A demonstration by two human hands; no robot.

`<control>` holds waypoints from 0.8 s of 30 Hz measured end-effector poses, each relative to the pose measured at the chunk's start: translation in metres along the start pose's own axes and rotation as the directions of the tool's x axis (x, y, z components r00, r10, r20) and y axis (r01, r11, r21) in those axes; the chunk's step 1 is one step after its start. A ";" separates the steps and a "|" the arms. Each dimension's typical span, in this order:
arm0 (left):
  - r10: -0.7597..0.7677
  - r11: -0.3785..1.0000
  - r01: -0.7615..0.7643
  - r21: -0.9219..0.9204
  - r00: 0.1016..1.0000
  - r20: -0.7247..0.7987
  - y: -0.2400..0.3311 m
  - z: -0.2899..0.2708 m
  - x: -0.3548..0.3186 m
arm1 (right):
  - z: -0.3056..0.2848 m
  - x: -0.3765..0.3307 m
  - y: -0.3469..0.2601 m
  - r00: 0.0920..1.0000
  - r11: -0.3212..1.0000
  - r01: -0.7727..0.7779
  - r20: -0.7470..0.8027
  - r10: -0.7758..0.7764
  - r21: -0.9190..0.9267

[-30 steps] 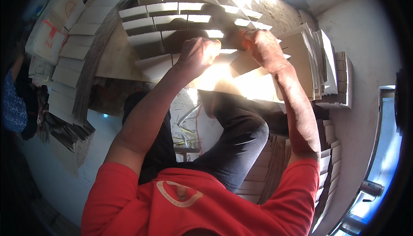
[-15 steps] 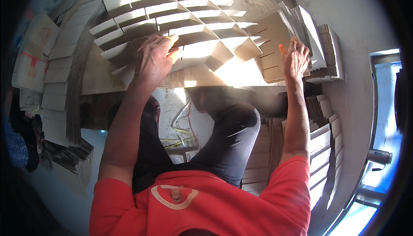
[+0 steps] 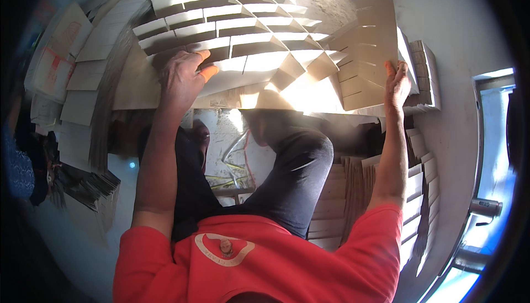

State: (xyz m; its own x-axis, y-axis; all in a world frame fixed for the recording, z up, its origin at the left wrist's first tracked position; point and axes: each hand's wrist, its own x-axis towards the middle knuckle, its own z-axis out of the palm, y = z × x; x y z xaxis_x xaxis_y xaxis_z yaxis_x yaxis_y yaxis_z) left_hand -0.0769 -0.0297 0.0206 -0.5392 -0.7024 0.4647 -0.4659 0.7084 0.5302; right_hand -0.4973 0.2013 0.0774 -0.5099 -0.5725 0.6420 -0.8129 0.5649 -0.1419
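A grid of interlocked cardboard dividers (image 3: 256, 67) stands on the board in front of me, its strips crossing to form open cells. My left hand (image 3: 185, 76) is closed at the grid's near left corner, thumb and forefinger on the nearest strip; orange coverings show on those fingertips. On the right, my right hand (image 3: 398, 86) pinches the lower edge of a slotted cardboard strip (image 3: 378, 35), which is raised and tilted above the stack. Other slotted strips (image 3: 349, 85) lie beneath and left of it. The fingers behind the held strip are hidden.
More cardboard stacks (image 3: 424, 74) stand against the right wall, with others (image 3: 417, 190) below the board. Layered cardboard (image 3: 83, 90) lines the left side, beside a white box with red marks (image 3: 55, 74). Strong sunlight falls across the wooden board (image 3: 132, 93).
My right hand has moved right and raised one slotted strip off the stack. My left hand has shifted slightly left and toward me along the grid's near edge.
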 end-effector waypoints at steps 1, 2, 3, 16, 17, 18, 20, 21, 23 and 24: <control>-0.012 1.000 0.012 0.014 1.000 0.010 -0.001 -0.002 -0.003 | -0.006 0.008 -0.014 0.996 0.997 0.079 -0.044 -0.079 -0.008; 0.014 1.000 -0.014 0.024 1.000 0.015 0.002 -0.003 -0.004 | -0.012 0.014 -0.031 0.987 0.984 0.143 -0.095 -0.133 0.105; 0.042 0.999 -0.042 0.031 0.999 0.019 0.007 -0.003 -0.003 | -0.024 0.020 -0.058 0.935 0.943 0.305 -0.231 -0.270 0.131; 0.060 0.996 -0.056 -0.077 0.997 0.050 -0.001 0.010 -0.003 | -0.028 0.033 -0.227 0.861 0.725 0.279 0.170 -0.479 0.629; 0.063 0.995 -0.059 -0.075 0.997 0.050 -0.001 0.010 -0.003 | -0.023 0.032 -0.229 0.856 0.726 0.262 0.195 -0.480 0.636; 0.066 0.995 -0.062 -0.074 0.997 0.049 -0.002 0.010 -0.003 | -0.020 0.031 -0.232 0.855 0.735 0.246 0.216 -0.472 0.632; 0.068 0.995 -0.063 -0.078 0.996 0.056 -0.004 0.011 -0.003 | -0.015 0.028 -0.240 0.853 0.752 0.214 0.256 -0.455 0.623; 0.064 0.995 -0.059 -0.081 0.996 0.063 -0.005 0.011 -0.002 | -0.020 0.029 -0.246 0.843 0.791 0.159 0.337 -0.420 0.591; 0.060 0.995 -0.053 -0.086 0.996 0.074 -0.008 0.012 -0.003 | -0.018 0.031 -0.248 0.827 0.784 0.180 0.340 -0.447 0.594; 0.064 0.994 -0.057 -0.092 0.995 0.076 -0.008 0.015 -0.002 | -0.019 0.033 -0.247 0.822 0.783 0.191 0.339 -0.457 0.592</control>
State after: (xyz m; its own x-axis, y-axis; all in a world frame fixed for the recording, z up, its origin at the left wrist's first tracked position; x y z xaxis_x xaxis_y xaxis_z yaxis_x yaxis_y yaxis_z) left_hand -0.0823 -0.0335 0.0050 -0.6198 -0.6479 0.4428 -0.3678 0.7383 0.5654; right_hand -0.3078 0.0538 0.1476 -0.1430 -0.9306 0.3370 -0.9003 -0.0192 -0.4348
